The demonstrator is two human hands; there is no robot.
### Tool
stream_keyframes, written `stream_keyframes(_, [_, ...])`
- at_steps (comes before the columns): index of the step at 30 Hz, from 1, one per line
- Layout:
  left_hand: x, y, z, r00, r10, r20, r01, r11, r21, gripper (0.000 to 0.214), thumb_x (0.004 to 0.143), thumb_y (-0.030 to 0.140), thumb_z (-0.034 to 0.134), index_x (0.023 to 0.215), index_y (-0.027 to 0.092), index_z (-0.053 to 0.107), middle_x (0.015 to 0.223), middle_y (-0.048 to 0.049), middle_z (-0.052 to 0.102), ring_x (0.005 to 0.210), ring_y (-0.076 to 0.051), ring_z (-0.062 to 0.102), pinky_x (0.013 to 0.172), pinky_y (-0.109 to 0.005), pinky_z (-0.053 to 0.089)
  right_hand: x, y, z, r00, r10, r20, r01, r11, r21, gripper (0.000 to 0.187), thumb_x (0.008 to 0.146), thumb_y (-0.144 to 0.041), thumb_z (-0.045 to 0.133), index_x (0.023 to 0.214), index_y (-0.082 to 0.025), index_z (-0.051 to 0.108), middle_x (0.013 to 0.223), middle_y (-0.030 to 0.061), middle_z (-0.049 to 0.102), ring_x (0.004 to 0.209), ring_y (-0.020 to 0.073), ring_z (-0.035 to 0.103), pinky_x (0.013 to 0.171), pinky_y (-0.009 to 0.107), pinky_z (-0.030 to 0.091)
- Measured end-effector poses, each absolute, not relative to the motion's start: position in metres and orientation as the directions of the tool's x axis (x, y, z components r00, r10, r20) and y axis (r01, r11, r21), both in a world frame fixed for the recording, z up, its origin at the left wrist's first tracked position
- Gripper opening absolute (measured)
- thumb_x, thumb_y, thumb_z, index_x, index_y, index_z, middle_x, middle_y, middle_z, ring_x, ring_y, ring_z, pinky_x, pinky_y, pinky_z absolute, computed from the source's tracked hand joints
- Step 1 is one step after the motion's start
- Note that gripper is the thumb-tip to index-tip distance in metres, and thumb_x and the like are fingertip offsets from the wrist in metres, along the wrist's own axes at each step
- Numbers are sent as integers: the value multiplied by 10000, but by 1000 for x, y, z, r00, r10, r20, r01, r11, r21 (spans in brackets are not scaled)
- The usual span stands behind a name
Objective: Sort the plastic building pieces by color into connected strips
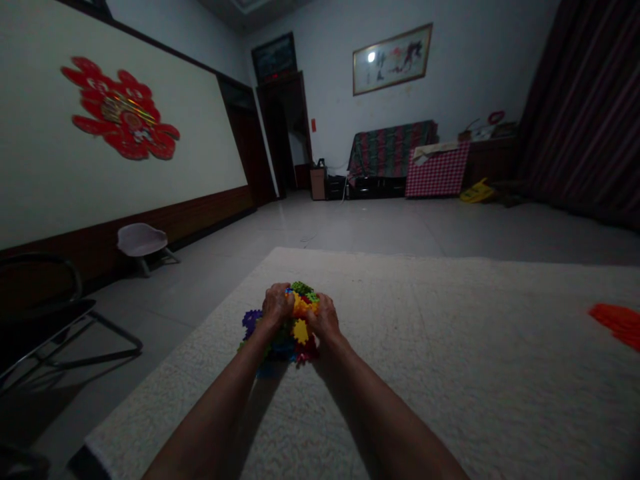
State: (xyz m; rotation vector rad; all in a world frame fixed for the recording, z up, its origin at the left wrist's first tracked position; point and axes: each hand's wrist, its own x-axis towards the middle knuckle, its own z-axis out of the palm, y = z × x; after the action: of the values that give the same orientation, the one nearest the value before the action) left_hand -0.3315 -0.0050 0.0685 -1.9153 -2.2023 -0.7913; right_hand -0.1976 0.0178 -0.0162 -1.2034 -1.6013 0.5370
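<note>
A cluster of colourful toothed plastic gear toys [301, 331] stands on the pale rug, with yellow, green, purple, blue and red pieces. My left hand [277, 304] is closed around the upper left of the cluster, its thumb on an orange-yellow gear [300, 305]. On the other side my right hand [325, 316] grips the right edge of that same piece. Green gears [302, 288] show just beyond my fingers. A purple gear [251, 321] sticks out at the left, partly behind my left wrist. My forearms and hands hide some of the lower pieces.
The textured rug [400, 347] spreads over the tiled floor. An orange-red item [617, 323] lies at its far right. To the left stand a small pale chair [143, 241] and a dark metal-framed chair [65, 327]. Covered furniture [390, 152] lines the far wall.
</note>
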Motion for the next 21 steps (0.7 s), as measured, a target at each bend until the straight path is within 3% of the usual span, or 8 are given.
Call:
stream_keyframes(7, [-275, -5, 62, 3, 898, 441, 934, -160, 319, 320, 803, 117, 539, 1079, 169, 692, 1148, -108, 670, 1116, -220, 593, 1047, -358, 430, -137, 6, -30, -28, 903, 428, 506, 382, -773, 446, 723, -127, 536, 1152, -205, 631, 1078, 93, 677, 980, 224, 640, 894, 369, 523])
stream_keyframes(14, [-186, -5, 16, 189, 919, 347, 878, -317, 359, 331, 786, 107, 524, 1054, 167, 707, 1121, -98, 688, 1069, -212, 624, 997, -330, 471, -12, -19, -41, -10, 877, 481, 649, 372, -664, 395, 752, -68, 483, 1099, -163, 649, 1076, 110, 668, 961, 197, 637, 903, 339, 505])
stream_keyframes(21, [-129, 12, -30, 186, 900, 394, 852, -347, 392, 320, 832, 229, 457, 1028, 198, 708, 1153, -88, 691, 1085, -235, 626, 1006, -367, 469, 134, -44, -36, 93, 855, 510, 840, 208, -502, 256, 750, -51, 507, 930, -183, 634, 971, 74, 654, 935, 189, 589, 895, 327, 464])
